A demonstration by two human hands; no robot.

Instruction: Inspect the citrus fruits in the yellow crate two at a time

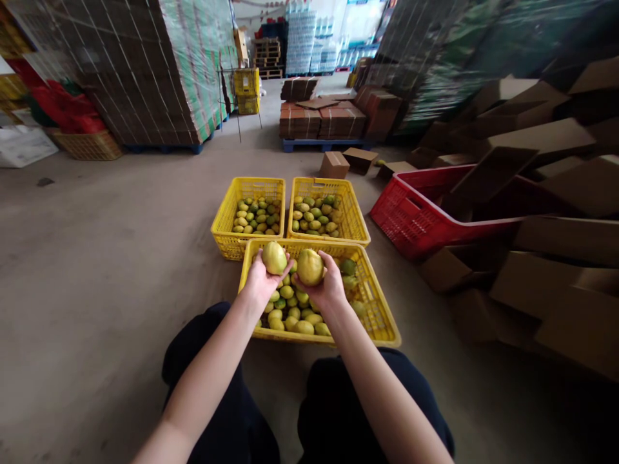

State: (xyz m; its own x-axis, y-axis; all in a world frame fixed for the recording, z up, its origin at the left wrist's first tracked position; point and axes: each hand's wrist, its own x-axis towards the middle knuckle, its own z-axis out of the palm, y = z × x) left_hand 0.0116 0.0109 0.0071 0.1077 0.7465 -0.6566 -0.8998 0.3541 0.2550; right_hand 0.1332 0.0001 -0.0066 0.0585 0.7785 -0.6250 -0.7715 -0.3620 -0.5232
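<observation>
My left hand [262,277] is wrapped from below round a yellow-green lemon [275,258]. A second, yellower lemon [310,267] sits in my right hand [329,283], with the fingers curled round its side. Both hands are close together above the large front yellow crate [382,322]. Inside that crate lie many lemons [304,327], mostly yellow-green, and a few greener ones [348,267] at its right side. My hands and forearms hide part of the crate's contents.
Behind the front crate stand a left yellow crate [225,225] and a right yellow crate [355,212], both holding yellow and green lemons. To the right are a red crate [411,216] and piled cardboard boxes [541,283]. Wrapped pallet stacks [130,71] rise farther back.
</observation>
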